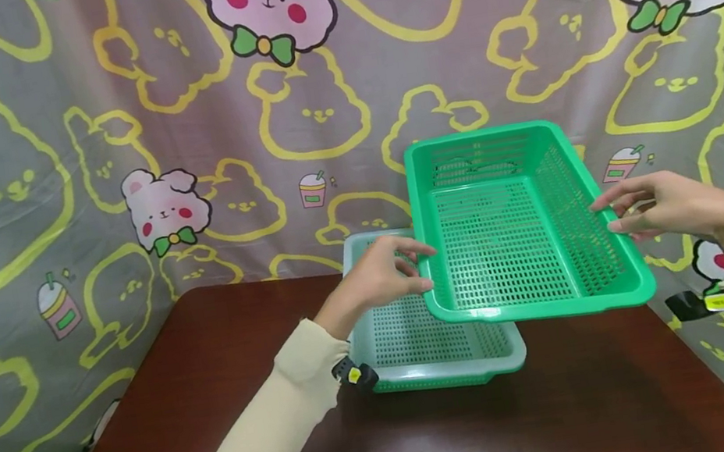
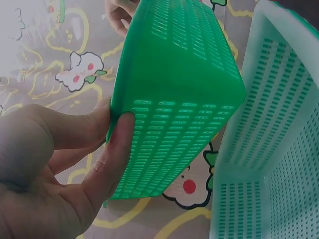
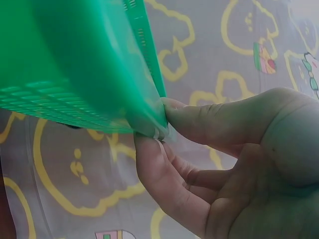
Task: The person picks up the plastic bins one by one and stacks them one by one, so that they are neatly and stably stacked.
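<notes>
A bright green slotted plastic basket [image 1: 492,237] is held up in the air, tilted so that its inside faces the head camera. My left hand [image 1: 387,273] pinches its left rim between thumb and fingers, and the left wrist view shows that grip close up on the basket's rim [image 2: 115,99]. On the opposite side my right hand [image 1: 668,209] pinches the right rim; in the right wrist view thumb and forefinger meet on the rim [image 3: 154,117]. Below and behind it, a pale green basket [image 1: 415,336] stands on the table, partly hidden by the raised one and my left hand.
A darker green rim or wall [image 1: 429,383] shows under the pale basket, as if another basket is nested there. The dark reddish-brown table [image 1: 238,340] carries them. A patterned cloth [image 1: 342,102] hangs behind and at both sides of the table.
</notes>
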Demonstrator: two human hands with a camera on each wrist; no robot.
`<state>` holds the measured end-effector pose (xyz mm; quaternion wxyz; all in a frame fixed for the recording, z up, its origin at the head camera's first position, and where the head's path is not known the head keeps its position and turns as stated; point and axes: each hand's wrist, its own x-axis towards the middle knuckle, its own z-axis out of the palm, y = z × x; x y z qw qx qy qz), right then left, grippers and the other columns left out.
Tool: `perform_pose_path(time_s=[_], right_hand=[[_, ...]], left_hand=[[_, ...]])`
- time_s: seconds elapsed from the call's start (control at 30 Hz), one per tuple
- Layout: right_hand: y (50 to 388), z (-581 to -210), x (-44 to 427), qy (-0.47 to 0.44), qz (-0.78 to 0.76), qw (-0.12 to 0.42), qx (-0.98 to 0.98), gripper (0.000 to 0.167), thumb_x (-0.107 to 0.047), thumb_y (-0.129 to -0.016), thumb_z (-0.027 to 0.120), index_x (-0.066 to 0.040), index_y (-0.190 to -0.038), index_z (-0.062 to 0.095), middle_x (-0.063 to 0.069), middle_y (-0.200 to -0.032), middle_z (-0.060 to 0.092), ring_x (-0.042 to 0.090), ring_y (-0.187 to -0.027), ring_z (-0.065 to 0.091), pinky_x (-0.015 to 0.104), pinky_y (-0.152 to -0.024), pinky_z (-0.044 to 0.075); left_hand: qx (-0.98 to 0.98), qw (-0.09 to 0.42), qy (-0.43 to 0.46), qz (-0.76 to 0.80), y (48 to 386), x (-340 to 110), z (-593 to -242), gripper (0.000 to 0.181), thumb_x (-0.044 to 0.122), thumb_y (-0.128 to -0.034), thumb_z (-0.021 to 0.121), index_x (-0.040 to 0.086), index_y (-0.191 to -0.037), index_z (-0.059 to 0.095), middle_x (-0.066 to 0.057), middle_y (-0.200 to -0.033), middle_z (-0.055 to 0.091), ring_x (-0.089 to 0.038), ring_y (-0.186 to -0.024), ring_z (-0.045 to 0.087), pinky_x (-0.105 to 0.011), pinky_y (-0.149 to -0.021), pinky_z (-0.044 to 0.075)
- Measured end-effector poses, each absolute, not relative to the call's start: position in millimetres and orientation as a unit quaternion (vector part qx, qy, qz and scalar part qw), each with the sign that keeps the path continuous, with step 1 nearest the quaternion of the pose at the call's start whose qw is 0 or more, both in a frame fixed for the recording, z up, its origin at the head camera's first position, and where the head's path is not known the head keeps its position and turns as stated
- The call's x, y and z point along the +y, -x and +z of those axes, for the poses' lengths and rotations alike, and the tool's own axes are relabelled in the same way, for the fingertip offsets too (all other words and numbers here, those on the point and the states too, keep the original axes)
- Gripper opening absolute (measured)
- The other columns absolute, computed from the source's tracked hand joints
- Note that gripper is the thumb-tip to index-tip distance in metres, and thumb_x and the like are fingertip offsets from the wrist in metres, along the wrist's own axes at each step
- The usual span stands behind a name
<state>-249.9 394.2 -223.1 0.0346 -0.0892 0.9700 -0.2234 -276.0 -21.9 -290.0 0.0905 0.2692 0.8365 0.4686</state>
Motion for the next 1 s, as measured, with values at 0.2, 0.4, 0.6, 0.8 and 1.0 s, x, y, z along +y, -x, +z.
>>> perform_pose_path(time_s=[0.2, 0.4, 0.6, 0.8, 1.0], right_hand=[[257.5, -223.8, 381.1, 0.097, -0.244, 0.043, 0.964, 0.049, -0.014, -0.099, 0.069, 0.005, -0.141, 0.054, 0.029, -0.124, 0.064, 0.011, -0.079, 0.068, 0.027, -0.071, 0.061], [261.1, -228.8, 374.1, 0.1, -0.266, 0.048, 0.957, 0.047, -0.012, -0.098, 0.069, 0.005, -0.14, 0.054, 0.033, -0.126, 0.062, 0.012, -0.082, 0.07, 0.029, -0.072, 0.062], [262.7, -233.9, 366.4, 0.114, -0.278, 0.053, 0.952, 0.043, -0.007, -0.098, 0.068, 0.007, -0.137, 0.055, 0.025, -0.114, 0.068, 0.014, -0.079, 0.068, 0.03, -0.072, 0.062], [266.4, -238.6, 359.1, 0.127, -0.284, 0.056, 0.949, 0.044, -0.006, -0.098, 0.068, 0.009, -0.137, 0.055, 0.022, -0.108, 0.069, 0.012, -0.078, 0.068, 0.029, -0.072, 0.063], [269.8, -242.9, 350.9, 0.126, -0.281, 0.058, 0.949, 0.043, -0.007, -0.098, 0.068, 0.008, -0.136, 0.056, 0.018, -0.105, 0.069, 0.012, -0.078, 0.069, 0.029, -0.072, 0.063]], left_hand=[[0.832, 0.087, -0.263, 0.48, 276.1, -36.2, -288.9, 0.046, 0.006, -0.0879, 0.081, 0.016, -0.132, 0.071, -0.01, -0.121, 0.055, -0.018, -0.087, 0.068, -0.028, -0.069, 0.054], [0.83, 0.086, -0.265, 0.484, 276.6, -43.8, -289.6, 0.047, 0.004, -0.0872, 0.081, 0.014, -0.132, 0.071, -0.011, -0.115, 0.054, -0.016, -0.086, 0.068, -0.026, -0.069, 0.052], [0.837, 0.083, -0.266, 0.471, 277.6, -50.7, -291.6, 0.046, 0.005, -0.0875, 0.081, 0.014, -0.132, 0.071, -0.011, -0.113, 0.054, -0.016, -0.086, 0.069, -0.027, -0.068, 0.051], [0.836, 0.087, -0.264, 0.472, 280.0, -60.0, -295.4, 0.048, 0.004, -0.088, 0.08, 0.009, -0.134, 0.069, -0.014, -0.117, 0.053, -0.016, -0.086, 0.068, -0.027, -0.068, 0.052], [0.829, 0.093, -0.259, 0.486, 280.4, -68.7, -297.0, 0.048, 0.002, -0.0874, 0.08, 0.006, -0.134, 0.069, -0.017, -0.118, 0.053, -0.016, -0.086, 0.068, -0.028, -0.071, 0.053]])
